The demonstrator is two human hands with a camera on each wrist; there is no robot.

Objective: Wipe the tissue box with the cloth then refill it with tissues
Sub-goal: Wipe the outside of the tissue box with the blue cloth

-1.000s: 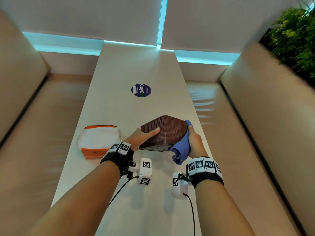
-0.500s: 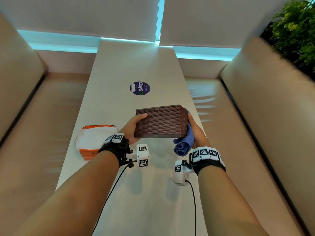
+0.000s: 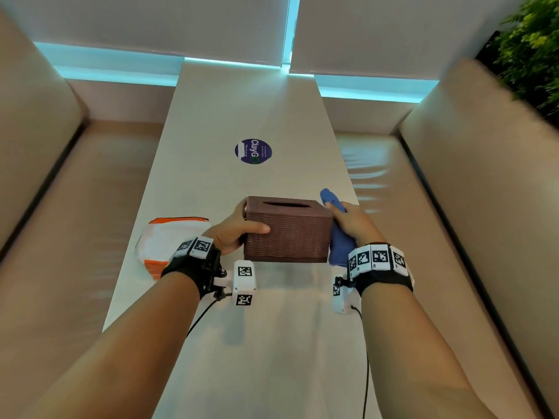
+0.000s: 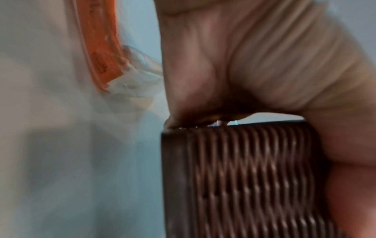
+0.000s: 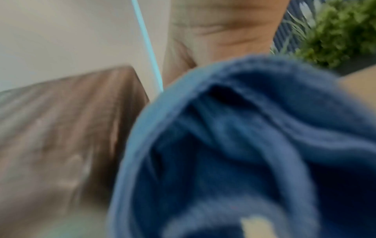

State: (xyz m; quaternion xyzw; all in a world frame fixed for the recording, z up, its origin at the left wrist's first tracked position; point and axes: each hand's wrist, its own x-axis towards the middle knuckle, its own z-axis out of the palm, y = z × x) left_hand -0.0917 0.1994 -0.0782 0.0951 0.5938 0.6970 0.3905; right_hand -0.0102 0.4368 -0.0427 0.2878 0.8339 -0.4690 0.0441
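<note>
A brown woven tissue box (image 3: 287, 229) is held upright just above the white table (image 3: 272, 343), its slot facing up. My left hand (image 3: 239, 228) grips its left end, thumb on the near side; the left wrist view shows the weave (image 4: 244, 185) under the fingers (image 4: 203, 72). My right hand (image 3: 352, 222) holds a blue cloth (image 3: 340, 246) against the box's right end. That cloth (image 5: 244, 153) fills the blurred right wrist view beside the box (image 5: 61, 128). A white and orange tissue pack (image 3: 169, 240) lies left of the box.
A round purple sticker (image 3: 253, 151) marks the table beyond the box. Beige bench seats (image 3: 75, 207) run along both sides. A green plant (image 3: 532, 46) stands at the upper right. White blinds (image 3: 151, 22) close the far end.
The box has been turned from tilted to upright, slot now on top, and brought nearer to me. The cloth stays at its right end, one end now sticking up beyond the hand.
</note>
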